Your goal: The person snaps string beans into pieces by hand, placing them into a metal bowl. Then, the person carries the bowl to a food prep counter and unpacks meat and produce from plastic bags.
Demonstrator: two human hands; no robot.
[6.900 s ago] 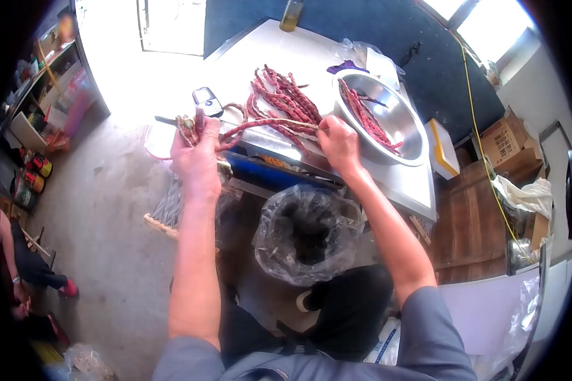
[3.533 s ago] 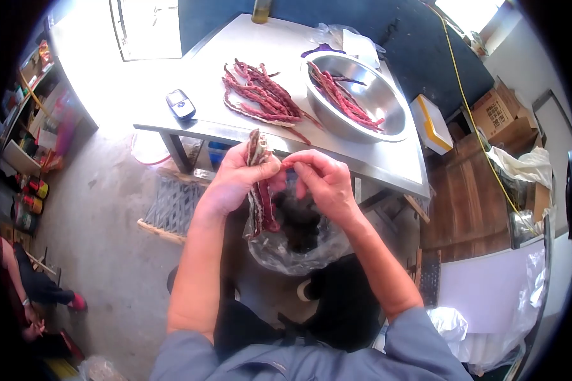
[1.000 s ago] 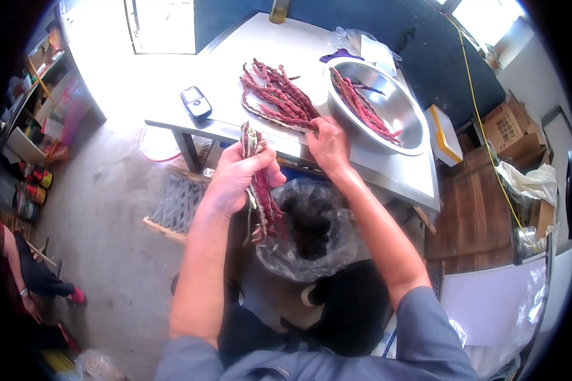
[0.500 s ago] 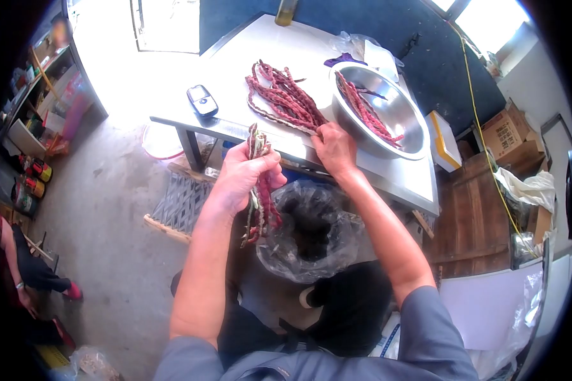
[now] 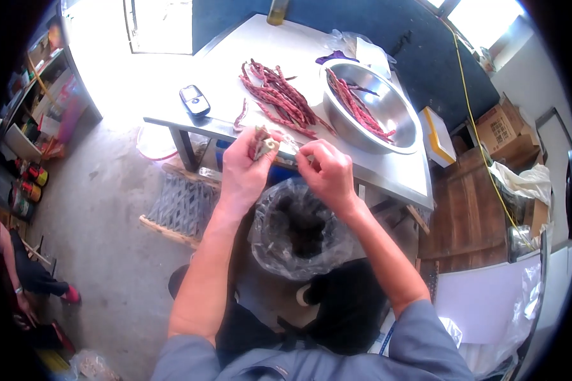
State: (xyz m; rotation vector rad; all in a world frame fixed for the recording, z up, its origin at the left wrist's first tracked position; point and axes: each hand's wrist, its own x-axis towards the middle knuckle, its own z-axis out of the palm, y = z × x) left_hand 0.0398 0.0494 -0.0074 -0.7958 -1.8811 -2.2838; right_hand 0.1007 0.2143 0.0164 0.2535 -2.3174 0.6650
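Long red, bumpy bean pods (image 5: 279,98) lie in a loose pile on the white table (image 5: 235,57). More pods (image 5: 359,108) rest in a steel bowl (image 5: 410,133) to the right. My left hand (image 5: 245,166) is closed around a bunch of pods at the table's front edge, their pale ends showing above the fingers. Close to its right, my right hand (image 5: 329,171) has its fingers pinched together; what is between them, if anything, is too small to tell. Below both hands stands a bin lined with a clear plastic bag (image 5: 267,238).
A black phone (image 5: 194,101) lies at the table's left edge. Behind the bowl are a purple cloth (image 5: 337,57) and plastic bags. A woven stool (image 5: 178,206) stands on the floor. Another person's arm and leg (image 5: 44,282) show at far left.
My right hand has left the pile and moved down and left, toward my left hand. The pods on the table have spread, one lying apart at left. The bunch no longer hangs visibly below my left hand.
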